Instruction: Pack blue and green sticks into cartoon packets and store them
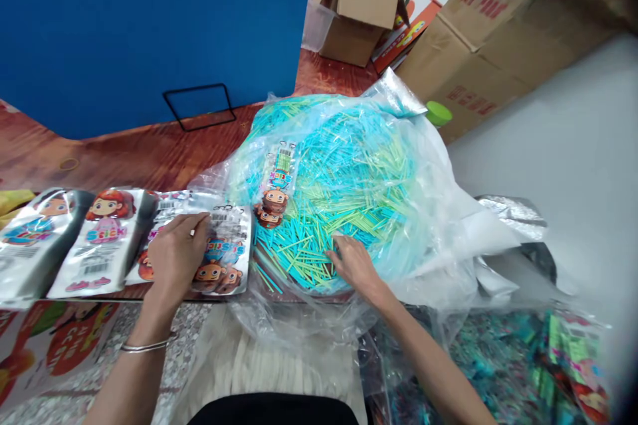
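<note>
My left hand (178, 249) rests over a row of flat printed packets, its fingers curled together at the edge of a silver packet (224, 252) with cartoon faces. My right hand (355, 262) reaches down into a big heap of thin blue and green sticks (349, 179), thumb and forefinger apart at the near side. The heap lies in a clear plastic bag (423, 212) opened wide. One filled packet (276, 189) with green sticks showing through its window lies on the heap's left side. My right fingertips are partly hidden among the sticks.
Stacks of printed packets (102, 239) stand at the left of the reddish table (124, 163). A black wire frame (199, 106) stands by the blue panel (149, 20). Cardboard boxes (478, 60) fill the back right. Below the table at right is a bag of filled packets (498, 358).
</note>
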Demonstrator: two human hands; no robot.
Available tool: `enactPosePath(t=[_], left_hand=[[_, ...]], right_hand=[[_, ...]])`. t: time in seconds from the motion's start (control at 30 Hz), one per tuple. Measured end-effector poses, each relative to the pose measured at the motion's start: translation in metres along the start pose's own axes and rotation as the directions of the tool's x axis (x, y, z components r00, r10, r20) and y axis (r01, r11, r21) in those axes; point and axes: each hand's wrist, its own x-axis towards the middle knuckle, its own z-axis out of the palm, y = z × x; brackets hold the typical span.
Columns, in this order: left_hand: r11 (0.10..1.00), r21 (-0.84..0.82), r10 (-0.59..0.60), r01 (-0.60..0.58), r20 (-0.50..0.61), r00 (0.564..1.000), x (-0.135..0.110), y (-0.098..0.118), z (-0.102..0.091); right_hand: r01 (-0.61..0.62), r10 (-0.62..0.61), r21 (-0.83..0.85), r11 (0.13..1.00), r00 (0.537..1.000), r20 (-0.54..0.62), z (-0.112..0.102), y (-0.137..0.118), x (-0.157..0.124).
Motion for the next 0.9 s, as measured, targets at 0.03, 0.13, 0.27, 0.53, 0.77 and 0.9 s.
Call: enactPosePath(t=[0.03, 0.13, 0.27, 0.53, 0.77, 0.9], left_hand=[[0.999, -0.028, -0.023, 0.023, 0.008, 1.000, 0.000, -0.001, -0.002], [0.981, -0.132, -0.138, 0.143, 0.048, 0.989, 0.000, -0.006, -0.009], [0.918, -0.270, -0.279, 0.290, 0.077, 0.957, 0.001, -0.013, -0.015], [0.845, -0.458, -0.298, 0.275, 0.024, 0.954, -0.003, -0.003, -0.019], [0.822, -0.512, -0.291, 0.250, 0.000, 0.957, -0.006, -0.002, -0.022], [0.779, -0.564, -0.355, 0.275, -0.035, 0.934, -0.011, 0.009, -0.033]], right_hand=[[-0.015, 0.016, 0.028, 0.999, 1.000, -0.007, 0.000, -0.001, 0.000], [-0.084, 0.098, 0.160, 0.984, 0.992, -0.079, -0.002, 0.003, -0.001], [-0.015, 0.083, 0.286, 0.958, 0.971, -0.227, -0.004, 0.010, -0.002], [0.377, -0.358, 0.076, 0.923, 0.914, -0.192, 0.010, -0.012, -0.011], [0.207, -0.237, -0.173, 0.963, 0.955, -0.178, 0.019, -0.025, -0.017], [0.020, -0.079, -0.309, 0.951, 0.981, -0.180, 0.025, -0.047, -0.018]])
